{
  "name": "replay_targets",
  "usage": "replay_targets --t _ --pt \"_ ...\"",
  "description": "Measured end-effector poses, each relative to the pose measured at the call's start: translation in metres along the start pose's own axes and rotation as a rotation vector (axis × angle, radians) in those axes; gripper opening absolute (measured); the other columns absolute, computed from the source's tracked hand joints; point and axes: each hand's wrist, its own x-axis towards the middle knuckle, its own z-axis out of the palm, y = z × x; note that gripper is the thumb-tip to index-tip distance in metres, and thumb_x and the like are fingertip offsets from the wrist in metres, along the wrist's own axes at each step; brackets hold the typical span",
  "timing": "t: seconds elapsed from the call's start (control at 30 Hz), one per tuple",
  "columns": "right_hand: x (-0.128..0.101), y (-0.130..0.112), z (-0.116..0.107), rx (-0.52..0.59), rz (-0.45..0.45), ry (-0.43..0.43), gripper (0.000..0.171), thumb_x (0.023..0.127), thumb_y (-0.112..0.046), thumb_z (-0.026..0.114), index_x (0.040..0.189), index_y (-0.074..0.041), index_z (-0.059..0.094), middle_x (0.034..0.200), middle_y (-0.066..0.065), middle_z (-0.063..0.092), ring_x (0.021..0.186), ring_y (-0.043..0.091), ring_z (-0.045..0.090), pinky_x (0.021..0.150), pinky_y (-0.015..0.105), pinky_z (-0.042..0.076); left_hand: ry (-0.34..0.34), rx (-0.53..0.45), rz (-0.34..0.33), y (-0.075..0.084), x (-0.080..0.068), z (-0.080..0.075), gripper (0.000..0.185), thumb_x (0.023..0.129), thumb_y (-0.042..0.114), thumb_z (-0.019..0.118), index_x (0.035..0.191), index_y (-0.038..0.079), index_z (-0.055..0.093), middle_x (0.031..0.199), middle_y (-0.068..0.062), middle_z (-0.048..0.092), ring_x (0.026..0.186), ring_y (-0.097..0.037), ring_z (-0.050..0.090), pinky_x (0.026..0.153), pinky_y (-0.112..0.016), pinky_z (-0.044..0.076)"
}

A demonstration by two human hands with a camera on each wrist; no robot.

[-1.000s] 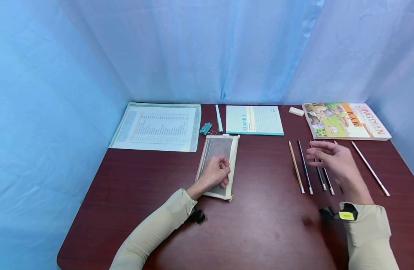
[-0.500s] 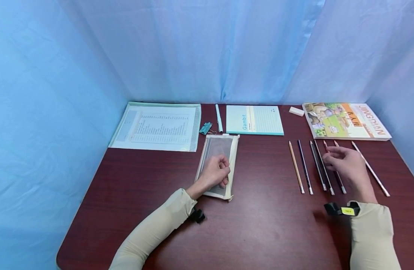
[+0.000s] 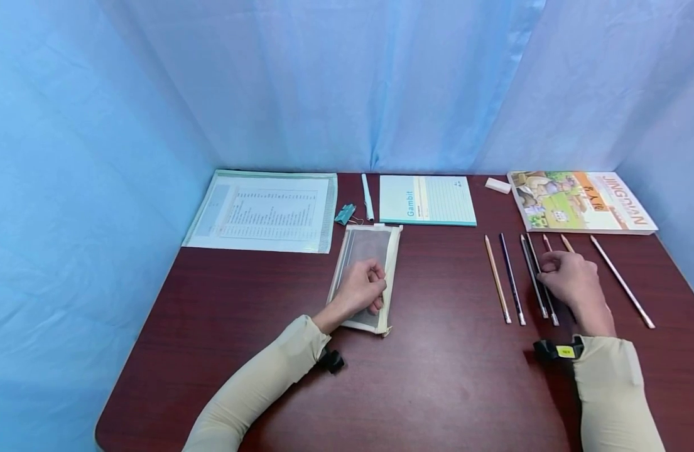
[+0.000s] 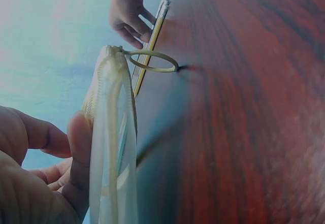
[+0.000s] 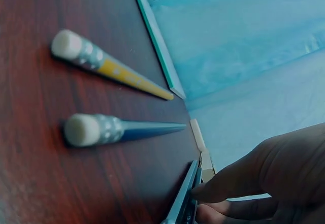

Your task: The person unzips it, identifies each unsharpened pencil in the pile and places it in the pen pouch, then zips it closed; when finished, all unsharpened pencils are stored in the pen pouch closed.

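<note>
Blue curtains hang behind and beside a dark red wooden surface (image 3: 437, 364). Along its far edge lie a clear document folder (image 3: 264, 211) with a printed sheet, a small teal binder clip (image 3: 344, 214), a white pen (image 3: 367, 198), a pale green notebook (image 3: 427, 200), a white eraser (image 3: 497, 186) and a picture book (image 3: 581, 201).

Near the middle, the left hand (image 3: 360, 290) rests on a mesh pencil pouch (image 3: 367, 251) that lies flat on the surface. Its fingers are curled, with the thumb and fingertips gripping the pouch's cream edge on the side toward the other hand. From the left wrist, the pouch's edge is seen end on, with a loop ring at its far corner.

To the right, a row of pencils lies side by side, tips pointing away. The right hand (image 3: 569, 276) is lowered over the middle of the row, its fingers (image 5: 228, 186) bent and pinching a pair of dark pencils (image 3: 532, 263). An orange pencil (image 3: 497, 279) and a dark blue pencil (image 3: 512, 279) lie just left of the hand, untouched. A white pencil (image 3: 622, 282) lies apart on its right.
</note>
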Motion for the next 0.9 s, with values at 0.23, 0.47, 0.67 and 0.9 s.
replay_targets --t 0.23,0.47,0.67,0.9 --pt "-0.001 -0.002 0.001 -0.052 0.068 -0.022 0.029 0.075 -0.006 0.060 0.102 0.004 0.065 0.084 0.020 0.064 0.073 0.041 0.054 0.054 0.044 0.043 0.002 0.002 0.012 -0.001 0.001 0.000 0.009 0.086 -0.007 0.049 0.085 -0.003 0.057 0.057 -0.002 0.056 0.035 -0.009 0.053 0.034 -0.031 0.054" --pt "-0.004 -0.011 -0.006 -0.087 0.113 -0.020 0.043 0.076 -0.012 0.067 0.113 0.008 0.061 0.088 0.028 0.065 0.077 0.051 0.056 0.060 0.057 0.045 0.003 0.012 0.017 -0.002 0.002 0.000 0.009 0.087 -0.006 0.049 0.085 -0.001 0.057 0.057 -0.002 0.057 0.035 -0.008 0.053 0.035 -0.029 0.054" --pt "-0.009 -0.018 -0.018 0.009 0.099 0.024 0.049 0.080 -0.015 0.069 0.119 0.014 0.060 0.091 0.028 0.069 0.080 0.038 0.063 0.067 0.044 0.048 -0.001 0.006 0.009 -0.001 0.001 0.000 0.009 0.087 -0.006 0.049 0.086 -0.002 0.057 0.058 -0.002 0.057 0.035 -0.008 0.054 0.035 -0.028 0.054" --pt "-0.009 -0.019 -0.018 0.687 0.181 -0.096 0.043 0.093 -0.005 0.060 0.134 0.006 0.053 0.073 -0.022 0.063 0.059 -0.001 0.067 0.055 0.027 0.064 -0.011 -0.011 0.005 0.000 0.000 -0.001 0.009 0.087 -0.006 0.048 0.087 -0.002 0.056 0.059 -0.002 0.056 0.036 -0.008 0.054 0.034 -0.028 0.054"
